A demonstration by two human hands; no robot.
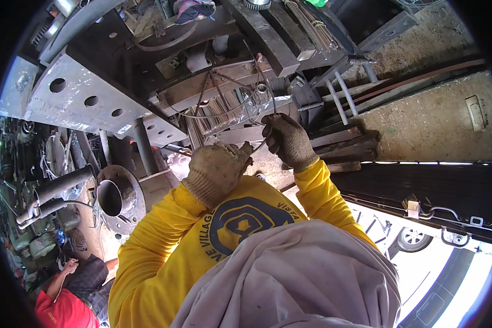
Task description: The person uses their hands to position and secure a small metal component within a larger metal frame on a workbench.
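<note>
Both of my hands wear worn, dirty knit gloves and come out of yellow sleeves in front of my chest. My left hand [216, 168] is closed, its fingertips pinched at the lower end of a thin dark metal rod [261, 146]. Slightly higher and to the right, my right hand [288, 140] is closed round the same rod. A thin length also rises above the right fingers, but whether it is one piece with the rod I cannot tell. Just beyond the hands stands a frame of thin bent rods [216, 76] with a curved hoop.
A heavy steel beam with round holes [87, 95] lies at the left, above a flanged pipe [115, 197]. Bundled thin rods [311, 24] rest on the far steelwork. Stacked bars [344, 145] lie right of my hands. A person in red [65, 306] is at the lower left.
</note>
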